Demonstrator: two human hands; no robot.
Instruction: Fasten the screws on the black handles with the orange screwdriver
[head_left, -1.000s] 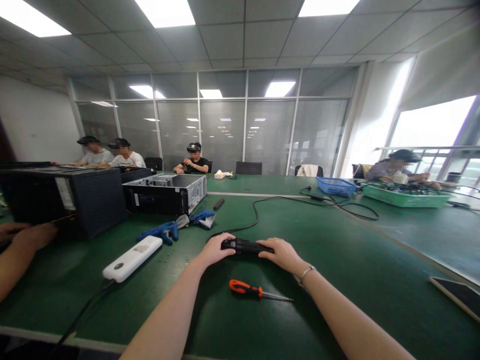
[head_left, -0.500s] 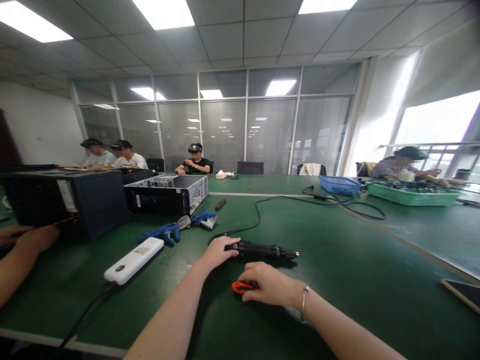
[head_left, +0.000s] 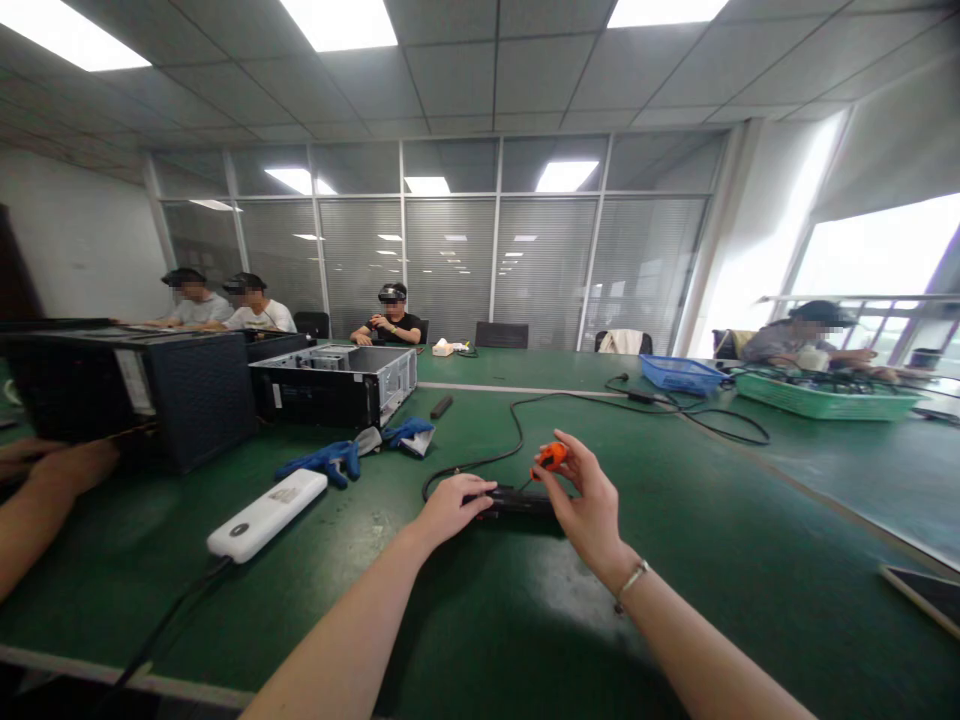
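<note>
Left fingers (head_left: 469,493) clenched on a black electric screwdriver (head_left: 514,502) on the green table (head_left: 712,530), right fingers (head_left: 568,462) grasping an orange-handled screwdriver (head_left: 551,457) just above

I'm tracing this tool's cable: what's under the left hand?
The left hand lies over one end of the black electric screwdriver. A black cord runs toward the hand, but the hand covers that end, so where the cord joins can't be seen.

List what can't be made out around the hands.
Head view:
- orange-handled screwdriver: shaft and tip hidden by the right hand
- black electric screwdriver: near end covered by the left hand, far end hidden behind the right hand
- dark slab: cut off by the right edge, so its kind is unclear
</note>
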